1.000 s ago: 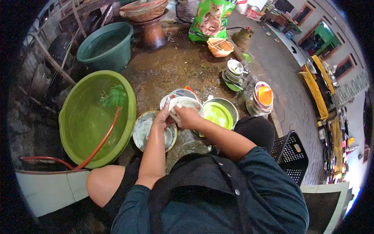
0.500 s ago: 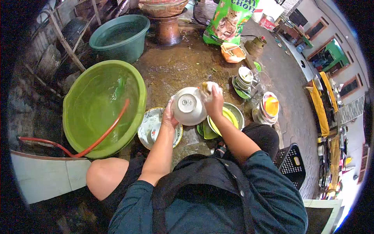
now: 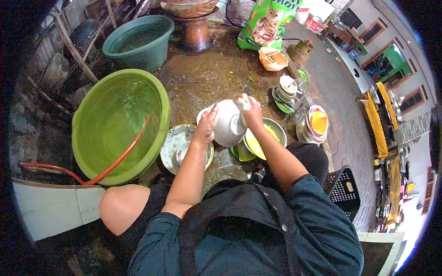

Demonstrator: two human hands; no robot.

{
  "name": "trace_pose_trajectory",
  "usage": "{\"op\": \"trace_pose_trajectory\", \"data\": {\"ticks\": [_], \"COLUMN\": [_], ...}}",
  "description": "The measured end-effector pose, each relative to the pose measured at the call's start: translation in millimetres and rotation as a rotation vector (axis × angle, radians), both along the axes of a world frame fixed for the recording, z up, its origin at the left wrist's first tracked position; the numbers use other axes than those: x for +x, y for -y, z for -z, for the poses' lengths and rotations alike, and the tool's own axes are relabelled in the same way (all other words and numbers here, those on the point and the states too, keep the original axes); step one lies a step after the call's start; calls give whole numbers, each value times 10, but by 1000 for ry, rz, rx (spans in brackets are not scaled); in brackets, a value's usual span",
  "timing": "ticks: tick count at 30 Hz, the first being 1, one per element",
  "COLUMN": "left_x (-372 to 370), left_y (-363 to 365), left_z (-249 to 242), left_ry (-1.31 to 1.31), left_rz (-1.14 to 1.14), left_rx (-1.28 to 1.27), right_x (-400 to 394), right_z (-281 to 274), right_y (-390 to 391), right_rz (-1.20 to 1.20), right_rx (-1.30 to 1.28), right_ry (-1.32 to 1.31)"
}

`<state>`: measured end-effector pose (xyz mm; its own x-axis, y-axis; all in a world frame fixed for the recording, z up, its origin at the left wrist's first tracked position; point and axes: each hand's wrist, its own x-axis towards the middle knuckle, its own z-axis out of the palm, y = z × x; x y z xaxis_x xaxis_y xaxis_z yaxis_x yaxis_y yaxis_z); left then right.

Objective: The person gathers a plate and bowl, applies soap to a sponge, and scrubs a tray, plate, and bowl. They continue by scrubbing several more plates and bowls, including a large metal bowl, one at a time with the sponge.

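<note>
- White bowl (image 3: 229, 122) is held up off the wet floor (image 3: 207, 78), above the patterned plate (image 3: 177, 147) and the stacked yellow-green dishes (image 3: 260, 140), in front of the crouching person.
- Left hand (image 3: 206, 125): fingers curled and clamped on the bowl's left wall, thumb toward the rim.
- Right hand (image 3: 251, 115): fingers closed over a pale soapy sponge (image 3: 243, 100), pressed against the bowl's upper right side. How tightly it is held, cannot tell.
- Key relation: bowl sits between the two hands, touching both; it lies tilted, and whether mouth or base faces the camera cannot be told. The left hand carries it, the right works its surface.
- Large lime basin (image 3: 159, 99) of water with a red hose (image 3: 124, 154) lies just left of the plate; dark green tub (image 3: 138, 53) behind it.
- Further stacks of bowls (image 3: 287, 89) and an orange cup stack (image 3: 317, 122) stand to the right.
- Writing: green cat-food bag (image 3: 267, 23) at the far edge shows a cat picture and letters "HOI"; the rest is cut off.
</note>
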<state>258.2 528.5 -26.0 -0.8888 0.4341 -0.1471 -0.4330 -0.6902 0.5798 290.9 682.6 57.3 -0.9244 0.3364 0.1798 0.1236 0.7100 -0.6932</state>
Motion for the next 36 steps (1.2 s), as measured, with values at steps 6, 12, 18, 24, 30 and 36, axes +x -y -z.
{"op": "trace_pose_trajectory", "data": {"ticks": [6, 12, 18, 24, 30, 36], "left_x": [73, 238, 159, 263, 328, 464], "left_y": [109, -11, -39, 358, 377, 301], "left_z": [-385, -351, -124, -315, -940, -986], "left_ry": [126, -61, -249, 101, 40, -179], "left_rz": [-123, -28, 4, -31, 63, 41], "left_rx": [308, 6, -401, -132, 2, -275], "right_x": [522, 387, 55, 583, 525, 784], "right_z": [301, -66, -55, -5, -452, -380], "right_y": [473, 538, 236, 626, 385, 534], "right_rz": [-35, -211, -30, -562, -165, -313], "right_rx": [222, 580, 191, 521, 23, 449], "right_ry": [-206, -128, 118, -315, -212, -420]}}
